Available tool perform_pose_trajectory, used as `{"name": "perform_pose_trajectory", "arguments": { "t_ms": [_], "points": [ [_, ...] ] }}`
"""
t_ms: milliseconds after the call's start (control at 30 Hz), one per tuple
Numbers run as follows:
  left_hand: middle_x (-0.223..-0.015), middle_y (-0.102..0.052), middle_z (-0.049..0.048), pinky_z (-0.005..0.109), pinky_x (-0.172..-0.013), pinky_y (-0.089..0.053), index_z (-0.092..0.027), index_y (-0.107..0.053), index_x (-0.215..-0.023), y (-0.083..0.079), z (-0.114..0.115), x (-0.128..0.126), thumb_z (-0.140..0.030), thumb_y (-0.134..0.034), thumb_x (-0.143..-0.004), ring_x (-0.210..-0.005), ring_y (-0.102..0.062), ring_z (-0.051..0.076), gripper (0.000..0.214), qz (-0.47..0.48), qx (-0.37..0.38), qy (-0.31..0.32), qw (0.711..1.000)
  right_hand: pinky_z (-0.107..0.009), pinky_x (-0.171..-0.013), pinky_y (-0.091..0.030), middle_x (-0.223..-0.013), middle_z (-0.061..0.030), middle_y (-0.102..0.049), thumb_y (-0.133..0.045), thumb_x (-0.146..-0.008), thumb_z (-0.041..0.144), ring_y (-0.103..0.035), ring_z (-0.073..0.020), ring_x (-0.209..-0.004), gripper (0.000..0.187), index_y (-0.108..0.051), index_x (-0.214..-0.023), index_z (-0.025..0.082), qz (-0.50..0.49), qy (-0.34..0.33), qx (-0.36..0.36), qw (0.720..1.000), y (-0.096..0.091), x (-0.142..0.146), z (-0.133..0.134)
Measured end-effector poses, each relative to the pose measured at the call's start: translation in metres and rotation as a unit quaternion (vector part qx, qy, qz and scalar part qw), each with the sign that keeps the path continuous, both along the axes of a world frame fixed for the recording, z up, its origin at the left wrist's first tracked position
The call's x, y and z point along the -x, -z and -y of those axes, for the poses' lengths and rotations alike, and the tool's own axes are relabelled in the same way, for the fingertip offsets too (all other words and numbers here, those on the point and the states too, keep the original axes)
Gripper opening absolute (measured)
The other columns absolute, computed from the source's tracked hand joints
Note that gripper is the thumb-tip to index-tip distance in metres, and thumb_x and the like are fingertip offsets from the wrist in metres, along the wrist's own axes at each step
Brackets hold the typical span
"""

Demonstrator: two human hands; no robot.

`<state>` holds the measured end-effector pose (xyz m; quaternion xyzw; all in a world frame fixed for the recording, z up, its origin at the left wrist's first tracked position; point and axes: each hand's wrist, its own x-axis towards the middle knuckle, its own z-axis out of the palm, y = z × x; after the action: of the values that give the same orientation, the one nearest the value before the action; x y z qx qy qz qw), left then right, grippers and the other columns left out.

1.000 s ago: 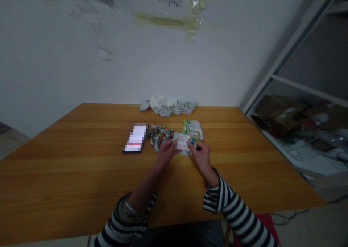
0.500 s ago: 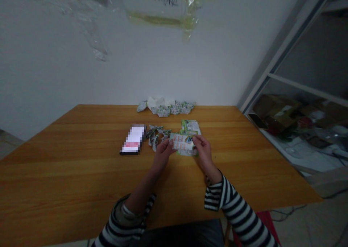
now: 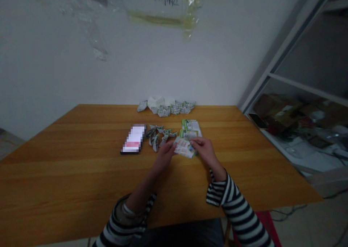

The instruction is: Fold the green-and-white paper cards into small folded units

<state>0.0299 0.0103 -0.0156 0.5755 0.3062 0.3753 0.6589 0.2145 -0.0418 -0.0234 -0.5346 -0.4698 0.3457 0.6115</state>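
Between my two hands is a small printed paper card point(image 3: 184, 147), white with orange and green print, tilted down toward its right end. My left hand point(image 3: 164, 155) pinches its left edge. At its upper right side, the fingers of my right hand point(image 3: 203, 149) are closed on it. Just behind lie green and white printed sheets point(image 3: 191, 124), partly overlapping and partly covered by the card and my right hand. To the left of the card are several folded paper pieces point(image 3: 155, 137), twisted into pointed shapes.
A phone point(image 3: 133, 139) with a lit, blurred screen lies left of the folded pieces. Crumpled printed papers and white tissue point(image 3: 165, 106) line the table's back edge by the wall. On the right, a shelf holds cardboard boxes point(image 3: 280, 111) and a dark phone-like slab point(image 3: 258, 121).
The card has turned, its right end now lower and nearer me. My right hand has shifted slightly right, and my left hand a little lower.
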Motion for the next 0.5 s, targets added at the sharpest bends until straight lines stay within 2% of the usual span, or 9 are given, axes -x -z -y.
{"name": "perform_pose_trajectory", "arguments": {
  "t_ms": [133, 233, 300, 433, 500],
  "points": [
    [-0.067, -0.065, 0.0011, 0.025, -0.06, -0.051, -0.013, -0.07, -0.081, 0.002, -0.001, 0.0, -0.057, -0.067, -0.071, -0.062, -0.058, 0.014, 0.044, -0.047, -0.024, 0.037, 0.998, -0.024, -0.056, -0.045, -0.066, -0.0026, -0.07, -0.065, -0.077, 0.029, -0.061, -0.0151, -0.059, 0.016, -0.072, -0.075, 0.015, 0.123, -0.054, 0.025, 0.991, -0.003, -0.009, 0.004],
    [-0.062, -0.062, -0.0001, 0.023, -0.055, -0.048, -0.013, -0.068, -0.075, 0.002, -0.001, 0.0, -0.055, -0.069, -0.069, -0.057, -0.056, 0.013, 0.041, -0.055, -0.017, 0.043, 0.997, -0.021, -0.052, -0.042, -0.061, -0.0001, -0.066, -0.061, -0.079, 0.027, -0.058, -0.0133, -0.055, 0.016, -0.071, -0.073, 0.016, 0.174, -0.083, 0.026, 0.981, -0.004, -0.008, 0.005],
    [-0.063, -0.063, 0.0005, 0.024, -0.055, -0.05, -0.014, -0.068, -0.077, 0.002, -0.001, 0.0, -0.052, -0.072, -0.067, -0.059, -0.058, 0.014, 0.039, -0.045, 0.006, 0.03, 0.999, -0.022, -0.052, -0.042, -0.062, -0.0002, -0.066, -0.06, -0.079, 0.026, -0.058, -0.0134, -0.055, 0.016, -0.07, -0.072, 0.016, 0.182, -0.07, 0.018, 0.981, -0.003, -0.006, 0.005],
    [-0.071, -0.07, 0.0031, 0.031, -0.061, -0.055, -0.015, -0.068, -0.091, 0.002, -0.004, 0.001, -0.045, -0.08, -0.06, -0.065, -0.067, 0.019, 0.044, -0.009, 0.086, -0.053, 0.995, -0.023, -0.052, -0.043, -0.062, -0.0018, -0.068, -0.06, -0.078, 0.025, -0.058, -0.015, -0.054, 0.016, -0.071, -0.07, 0.017, 0.183, 0.004, -0.005, 0.983, 0.001, 0.003, 0.003],
    [-0.072, -0.072, 0.0054, 0.033, -0.065, -0.056, -0.013, -0.069, -0.086, 0.002, -0.006, 0.002, -0.046, -0.082, -0.058, -0.065, -0.069, 0.021, 0.045, -0.004, 0.122, -0.071, 0.99, -0.024, -0.053, -0.044, -0.063, -0.0023, -0.068, -0.06, -0.078, 0.025, -0.059, -0.0159, -0.056, 0.016, -0.071, -0.07, 0.017, 0.18, 0.026, -0.011, 0.983, 0.001, 0.008, 0.002]
  ]
}}
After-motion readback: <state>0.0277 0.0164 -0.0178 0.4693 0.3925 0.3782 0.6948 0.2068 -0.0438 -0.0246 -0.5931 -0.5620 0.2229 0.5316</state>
